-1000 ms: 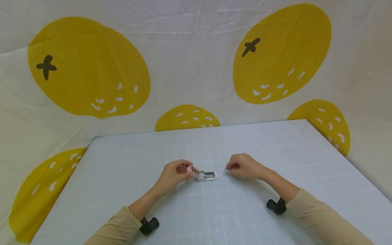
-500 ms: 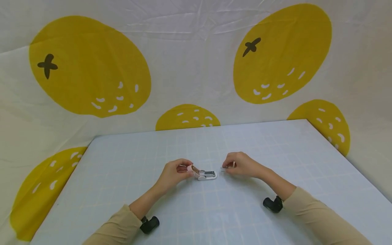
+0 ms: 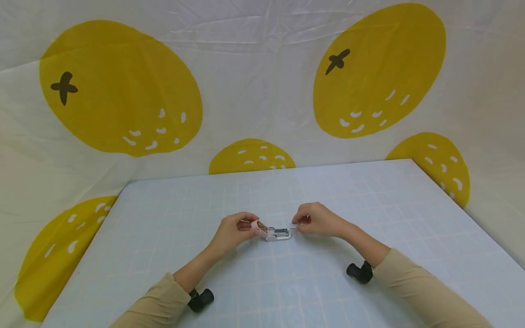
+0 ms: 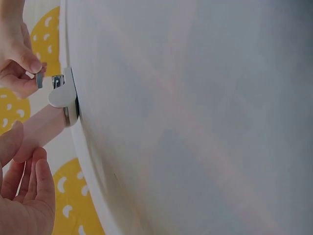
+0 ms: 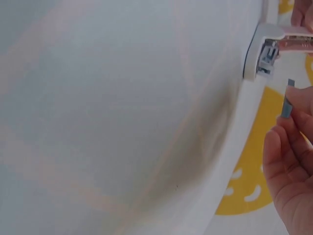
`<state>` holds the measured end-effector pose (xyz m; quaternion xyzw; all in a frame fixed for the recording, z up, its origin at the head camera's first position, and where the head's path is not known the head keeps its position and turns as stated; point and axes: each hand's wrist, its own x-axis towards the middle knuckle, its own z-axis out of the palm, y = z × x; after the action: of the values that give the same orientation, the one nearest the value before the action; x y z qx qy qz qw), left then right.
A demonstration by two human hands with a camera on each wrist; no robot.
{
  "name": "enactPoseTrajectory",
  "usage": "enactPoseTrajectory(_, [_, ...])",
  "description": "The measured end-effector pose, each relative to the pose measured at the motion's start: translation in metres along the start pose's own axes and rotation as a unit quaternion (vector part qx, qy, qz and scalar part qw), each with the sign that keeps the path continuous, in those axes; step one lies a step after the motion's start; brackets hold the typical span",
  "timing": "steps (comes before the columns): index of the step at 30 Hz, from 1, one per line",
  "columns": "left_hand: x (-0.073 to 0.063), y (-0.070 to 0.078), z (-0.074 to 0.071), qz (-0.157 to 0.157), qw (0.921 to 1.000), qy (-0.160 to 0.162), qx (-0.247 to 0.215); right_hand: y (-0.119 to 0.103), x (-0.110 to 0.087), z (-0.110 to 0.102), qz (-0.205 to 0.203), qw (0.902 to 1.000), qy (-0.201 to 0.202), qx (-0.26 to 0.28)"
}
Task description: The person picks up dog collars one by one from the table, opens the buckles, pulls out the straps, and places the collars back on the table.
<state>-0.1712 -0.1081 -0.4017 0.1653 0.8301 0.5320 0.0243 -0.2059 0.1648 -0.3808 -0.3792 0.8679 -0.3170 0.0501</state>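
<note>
A small pink and white stapler [image 3: 278, 234] stands on the table with its top arm swung up, baring the metal staple channel [image 5: 267, 57]. My left hand [image 3: 236, 231] grips the raised pink arm [image 4: 43, 128] between thumb and fingers. In my right hand [image 3: 320, 219], thumb and fingertips pinch a short grey strip of staples [image 5: 287, 100]. The strip is just off the stapler's front end, close to the channel; in the left wrist view, my right hand [image 4: 19, 63] shows it beside the open channel.
The table [image 3: 184, 205] has a pale blue cover with a faint grid. Behind it hangs a white cloth [image 3: 254, 91] with yellow fruit prints. A black wrist camera [image 3: 201, 300] sits on the left wrist, another camera [image 3: 360, 272] on the right.
My right hand has moved left with the strip of staples, from a gap away to right at the stapler's front end. The left hand and the stapler have stayed in place.
</note>
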Motion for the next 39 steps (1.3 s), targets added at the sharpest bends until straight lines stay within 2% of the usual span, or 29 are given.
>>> enactPoseTrajectory(9, [0.001, -0.002, 0.000, -0.003, 1.0000, -0.002, -0.004, -0.002, 0.010, 0.009, -0.016, 0.9997, -0.003, 0.018])
enactPoseTrajectory(23, [0.001, -0.002, 0.000, -0.006, 1.0000, -0.004, -0.002, -0.005, 0.019, 0.025, -0.008, 0.9994, -0.010, 0.031])
enactPoseTrajectory(34, [0.009, 0.001, -0.002, 0.010, 0.9999, -0.003, -0.004, -0.003, 0.025, 0.020, -0.018, 0.9995, -0.009, 0.023])
enactPoseTrajectory(39, [0.003, -0.005, 0.001, 0.004, 0.9999, -0.010, 0.007, -0.002, 0.020, 0.028, -0.013, 0.9994, -0.018, 0.028])
